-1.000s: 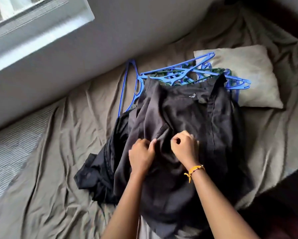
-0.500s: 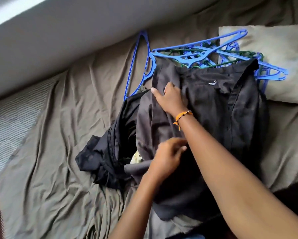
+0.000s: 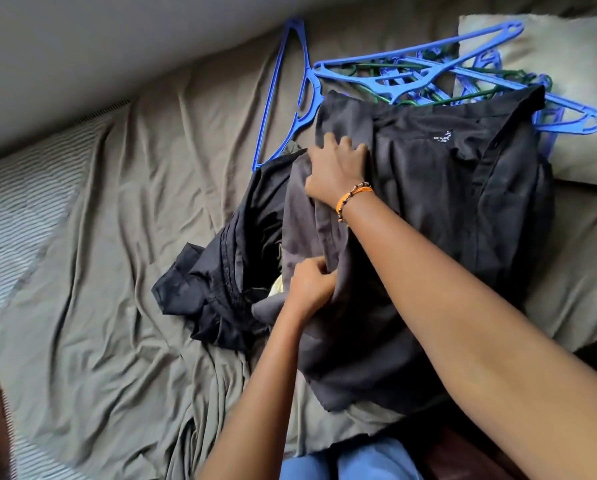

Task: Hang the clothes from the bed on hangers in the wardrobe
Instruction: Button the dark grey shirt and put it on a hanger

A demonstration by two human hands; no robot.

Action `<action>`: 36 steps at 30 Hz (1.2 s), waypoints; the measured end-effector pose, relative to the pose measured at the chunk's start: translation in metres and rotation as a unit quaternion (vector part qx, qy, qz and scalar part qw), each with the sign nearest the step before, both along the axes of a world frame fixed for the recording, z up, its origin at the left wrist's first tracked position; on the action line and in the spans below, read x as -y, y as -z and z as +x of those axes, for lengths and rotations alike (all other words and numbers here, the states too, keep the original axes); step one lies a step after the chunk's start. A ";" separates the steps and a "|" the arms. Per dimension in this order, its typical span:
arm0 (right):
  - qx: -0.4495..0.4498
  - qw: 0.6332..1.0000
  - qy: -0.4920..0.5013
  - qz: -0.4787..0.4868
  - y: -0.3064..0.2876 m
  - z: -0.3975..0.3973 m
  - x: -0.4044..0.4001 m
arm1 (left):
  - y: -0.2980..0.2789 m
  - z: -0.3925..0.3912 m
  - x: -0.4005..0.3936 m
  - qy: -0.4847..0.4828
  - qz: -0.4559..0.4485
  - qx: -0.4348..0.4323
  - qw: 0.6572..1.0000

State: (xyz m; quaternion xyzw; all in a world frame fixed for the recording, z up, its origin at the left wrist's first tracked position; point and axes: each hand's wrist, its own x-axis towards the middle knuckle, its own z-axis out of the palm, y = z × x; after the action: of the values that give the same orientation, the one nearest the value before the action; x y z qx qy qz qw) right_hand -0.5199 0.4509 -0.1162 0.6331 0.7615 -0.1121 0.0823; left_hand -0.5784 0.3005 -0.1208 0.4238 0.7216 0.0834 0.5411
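Bed (image 3: 99,306): olive-grey sheet, thin and heavily creased, folds running in all directions. A striped, ribbed fabric shows at the far left edge.

Dark grey shirt (image 3: 428,209): matte woven cloth, lying flat and spread in the middle of the bed, collar end toward the pillow (image 3: 567,64), a small white printed label inside the neck. A stiff placket strip runs down its right side.

Black garment (image 3: 214,285): crumpled in a heap just beside the shirt's left edge, partly under it; stitched ridged seam visible. A scrap of pale yellow cloth peeks between the two.

Hangers (image 3: 411,81): tangled pile of thin blue plastic ones with a few green, angular triangle shapes, at the shirt's collar end, partly on the pillow.

Right hand (image 3: 335,168), beaded orange bracelet at the wrist: fingers spread, pressing flat on the shirt's upper left part.

Left hand (image 3: 307,289): fingers curled, pinching a fold of the shirt's left edge.
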 end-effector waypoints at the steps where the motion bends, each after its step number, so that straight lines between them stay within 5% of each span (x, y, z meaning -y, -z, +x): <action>1: -0.020 0.999 0.023 -0.011 -0.002 0.003 0.000 | -0.002 -0.001 0.005 -0.008 -0.008 0.018 1.000; 5: -0.146 0.979 0.144 0.003 -0.016 0.019 -0.002 | -0.006 -0.025 0.018 -0.202 0.093 0.041 0.974; 8: -0.185 0.958 0.217 0.021 -0.026 0.027 -0.013 | -0.027 -0.063 0.012 -0.290 0.195 -0.035 0.936; 13: -0.308 0.931 0.196 -0.023 -0.035 0.013 -0.021 | -0.108 -0.100 -0.011 -0.313 0.437 -0.208 0.817; 16: -0.492 0.847 0.163 0.117 -0.063 0.003 -0.011 | -0.152 -0.077 0.008 -0.241 0.594 -0.169 0.749; 19: -0.602 0.718 0.198 0.287 -0.084 0.035 0.006 | -0.133 -0.033 0.064 -0.066 0.574 -0.066 0.813; 21: -0.587 0.698 0.246 0.328 -0.076 0.066 0.032 | -0.097 -0.004 0.106 0.096 0.447 -0.035 0.889; 23: -0.521 0.752 0.288 0.284 -0.046 0.093 0.066 | -0.053 0.016 0.133 0.260 0.223 -0.065 0.937; 25: -0.373 0.871 0.280 0.151 -0.002 0.118 0.096 | -0.020 0.028 0.143 0.412 0.011 -0.091 0.907; 27: -0.260 0.928 0.268 0.007 0.030 0.134 0.121 | -0.009 0.035 0.134 0.499 -0.120 -0.083 0.854; 30: -0.310 0.892 0.326 0.037 0.035 0.145 0.133 | -0.020 0.046 0.094 0.508 -0.125 -0.066 0.850; 33: -0.309 0.861 0.389 0.106 0.026 0.160 0.122 | -0.043 0.058 0.039 0.426 -0.040 -0.029 0.903; 36: -0.206 0.872 0.438 0.068 0.032 0.184 0.115 | -0.049 0.081 -0.010 0.311 0.081 -0.037 0.946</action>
State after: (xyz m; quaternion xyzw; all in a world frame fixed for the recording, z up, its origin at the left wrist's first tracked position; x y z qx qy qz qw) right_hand -0.3358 0.3362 -0.1477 0.8684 0.4113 -0.2127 -0.1776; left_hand -0.4972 0.3106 -0.0713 0.6722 0.5640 -0.0465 0.4773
